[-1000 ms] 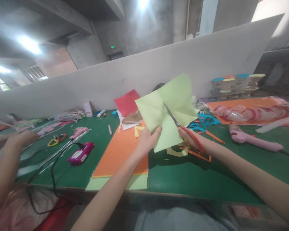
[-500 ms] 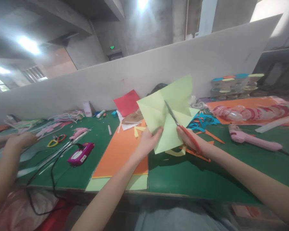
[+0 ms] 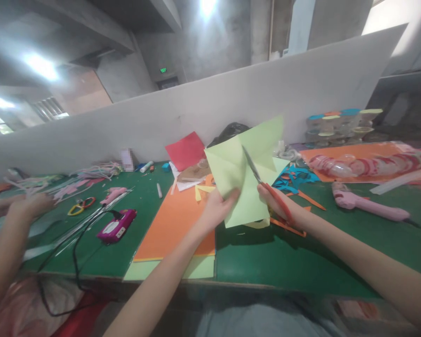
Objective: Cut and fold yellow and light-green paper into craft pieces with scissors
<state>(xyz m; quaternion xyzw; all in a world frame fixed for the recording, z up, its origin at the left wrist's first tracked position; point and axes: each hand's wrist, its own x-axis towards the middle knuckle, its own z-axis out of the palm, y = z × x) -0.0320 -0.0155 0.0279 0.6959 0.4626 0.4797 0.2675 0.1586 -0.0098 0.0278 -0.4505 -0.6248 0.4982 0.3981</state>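
Note:
My left hand (image 3: 220, 206) pinches the lower left part of a creased light-green sheet of paper (image 3: 252, 201), holding it up above the table. Round the red handles of a pair of scissors (image 3: 254, 168) my right hand (image 3: 277, 201) is closed. The blades point up and to the left against the middle of the sheet and look nearly together. Whether they cut into the paper there I cannot tell. Below my left hand lie orange sheets (image 3: 171, 224) with light-green ones (image 3: 203, 267) under them.
Blue paper scraps (image 3: 298, 178) lie behind my right hand, and a pink glue gun (image 3: 372, 203) rests farther right. On the left are a purple power socket (image 3: 116, 227), yellow-and-red scissors (image 3: 80, 206) and a co-worker's hand (image 3: 31, 206). A low white partition (image 3: 143, 117) stands behind.
The green sheet has shifted slightly right and down with my left hand, and its left part is more bent. The scissors stay nearly in place.

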